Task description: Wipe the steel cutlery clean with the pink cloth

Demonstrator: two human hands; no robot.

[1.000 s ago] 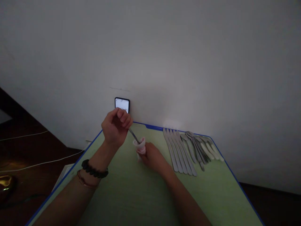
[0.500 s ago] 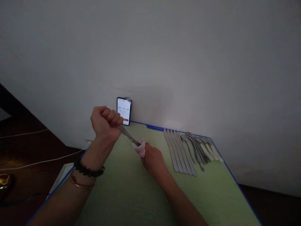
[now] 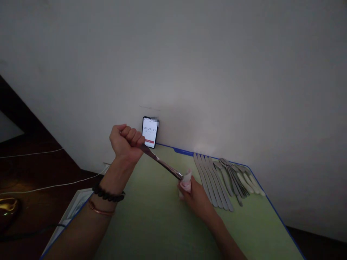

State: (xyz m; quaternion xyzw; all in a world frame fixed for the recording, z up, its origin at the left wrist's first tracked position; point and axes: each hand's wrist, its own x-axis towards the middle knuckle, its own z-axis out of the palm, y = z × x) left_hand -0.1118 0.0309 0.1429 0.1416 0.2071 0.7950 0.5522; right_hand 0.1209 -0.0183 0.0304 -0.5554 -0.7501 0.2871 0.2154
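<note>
My left hand [image 3: 127, 142] is closed in a fist around one end of a metal table knife [image 3: 165, 164], which slants down to the right above the table. Pinched in my right hand [image 3: 196, 198] is a crumpled white-and-pink cloth or tissue [image 3: 186, 182], wrapped around the knife's other end. That end is hidden inside it. Right of my right hand lie several table knives [image 3: 213, 182] side by side. Beyond them are spoons [image 3: 230, 173] and some cutlery with white handles [image 3: 251, 182].
A phone [image 3: 150, 132] showing a running timer leans on the wall [image 3: 217, 72] behind my left hand. The green tabletop [image 3: 151, 216] has a blue edge. A white cable [image 3: 59, 185] runs at the left, above the dark floor.
My right hand and the cloth have slid down and right along the knife, away from my left hand, baring more metal. The whole view has shifted slightly.
</note>
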